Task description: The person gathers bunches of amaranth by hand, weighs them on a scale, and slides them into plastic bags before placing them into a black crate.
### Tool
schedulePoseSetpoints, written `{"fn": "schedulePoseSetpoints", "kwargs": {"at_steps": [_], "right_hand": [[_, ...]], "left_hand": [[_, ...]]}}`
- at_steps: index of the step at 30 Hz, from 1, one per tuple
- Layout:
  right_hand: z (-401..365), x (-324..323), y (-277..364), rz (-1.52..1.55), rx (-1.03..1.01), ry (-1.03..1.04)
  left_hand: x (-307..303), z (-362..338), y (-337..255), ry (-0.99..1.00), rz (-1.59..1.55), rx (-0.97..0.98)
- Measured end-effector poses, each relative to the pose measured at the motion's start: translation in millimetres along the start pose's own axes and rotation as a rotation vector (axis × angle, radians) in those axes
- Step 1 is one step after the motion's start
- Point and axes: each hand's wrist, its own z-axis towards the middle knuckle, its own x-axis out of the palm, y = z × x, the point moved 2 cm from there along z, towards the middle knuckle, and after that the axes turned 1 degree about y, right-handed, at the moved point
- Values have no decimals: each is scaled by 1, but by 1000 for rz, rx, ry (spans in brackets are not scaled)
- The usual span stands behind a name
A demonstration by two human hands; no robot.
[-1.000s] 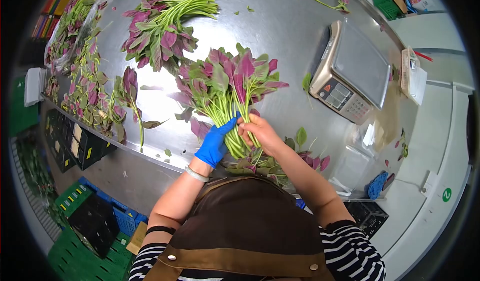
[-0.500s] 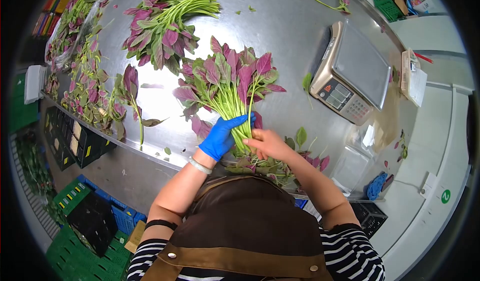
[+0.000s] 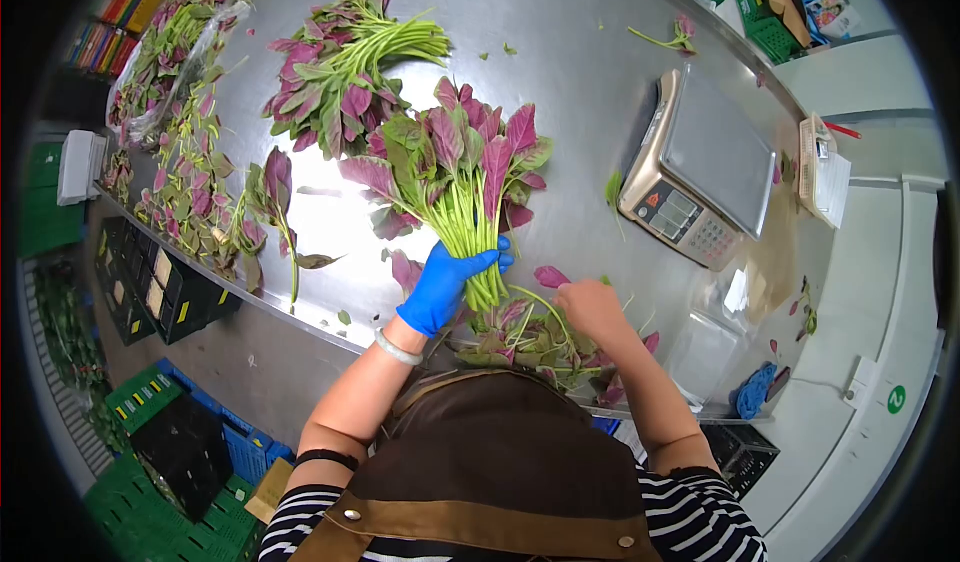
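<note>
A bunch of purple-and-green amaranth [image 3: 465, 207] is gripped round its pale green stems by my left hand [image 3: 440, 282], which wears a blue glove. The leaves fan away from me and the cut ends point towards my apron. My bare right hand [image 3: 590, 312] is closed to the right of the bunch, above the near edge of the table. A purple leaf [image 3: 550, 277] shows at its fingertips and a thin stem curves beside it; the fingers partly hide what they hold. Loose amaranth trimmings [image 3: 520, 340] lie below both hands.
Another amaranth bunch [image 3: 350, 67] lies farther back on the metal table [image 3: 540, 22]. A scale [image 3: 700, 167] stands to the right. More loose amaranth [image 3: 190, 177] covers the left side. Crates [image 3: 185, 437] are stacked on the floor at left.
My right hand has moved right and slightly down, away from the bunch's stems, and its fingers have curled in. A thin stem now arches between bunch and hand. My left hand keeps its grip.
</note>
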Motion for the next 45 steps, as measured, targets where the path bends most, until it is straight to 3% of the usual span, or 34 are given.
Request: {"fn": "schedulePoseSetpoints", "kwargs": {"at_steps": [3, 4, 7, 8, 9, 12, 15, 22, 29, 35, 38, 40, 41, 42, 43, 44, 45], "right_hand": [[-11, -24, 20, 125, -230, -470], [-13, -31, 30, 453, -214, -470], [1, -24, 71, 1339, -290, -383], [8, -20, 82, 1567, -296, -222], [14, -18, 92, 1787, -305, -52], [14, -49, 112, 2200, -656, -233], [3, -62, 113, 2098, -735, -231], [-1, -57, 102, 2164, -731, -228], [2, -48, 72, 2227, -600, -310], [0, -56, 36, 1995, -506, -475], [10, -45, 9, 2223, -321, -437], [-1, -68, -21, 1878, -352, -668], [-14, -93, -39, 1748, -146, -813], [-26, -117, -61, 1590, -110, -965], [-33, -133, -86, 1491, -242, -1143], [-36, -145, -112, 1519, -202, -1216], [-43, -161, -135, 1352, -20, -1285]], "left_hand": [[-1, 0, -8, -23, 275, 173], [1, 1, -4, -91, 338, 275], [8, -9, 3, -146, 1636, 554], [23, -13, 1, -98, 1735, 736], [40, -16, -5, -153, 1811, 727], [80, -27, -22, -295, 2078, 645], [93, -39, -28, -322, 2127, 781], [96, -41, -3, -345, 2158, 794], [99, -38, 17, -100, 2018, 814], [86, -32, 40, 111, 1979, 781], [78, -37, 32, 247, 1714, 829], [61, -21, 27, 217, 1656, 840], [50, -18, 24, 184, 1630, 831], [49, -9, 12, 160, 1592, 763], [46, 1, 3, 94, 1538, 704], [39, 16, -2, 36, 1515, 694], [27, 34, -5, -8, 1511, 734]]}}
